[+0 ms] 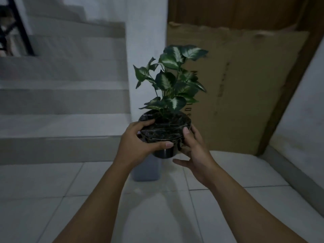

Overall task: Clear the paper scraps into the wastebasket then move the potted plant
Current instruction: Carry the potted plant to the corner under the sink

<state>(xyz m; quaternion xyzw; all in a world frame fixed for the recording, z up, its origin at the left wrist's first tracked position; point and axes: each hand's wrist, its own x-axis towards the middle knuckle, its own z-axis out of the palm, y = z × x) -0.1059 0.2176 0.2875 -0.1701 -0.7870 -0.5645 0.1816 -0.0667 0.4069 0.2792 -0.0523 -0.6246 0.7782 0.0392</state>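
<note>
Potted plant (168,102) with green and white leaves, held upright in the air above a white tiled floor (52,199). Left hand (138,142) and right hand (194,148) each grip one side of its black pot. Below it stands a grey wastebasket (147,171); stairs (61,102) rise left, cardboard (245,93) leans right

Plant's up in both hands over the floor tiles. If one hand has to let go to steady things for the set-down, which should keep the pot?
Left, probably. The left hand wraps the potted plant with its thumb across the front and fingers over the rim. The right hand only presses the pot's side, lower fingers spread loose beneath it.
</note>
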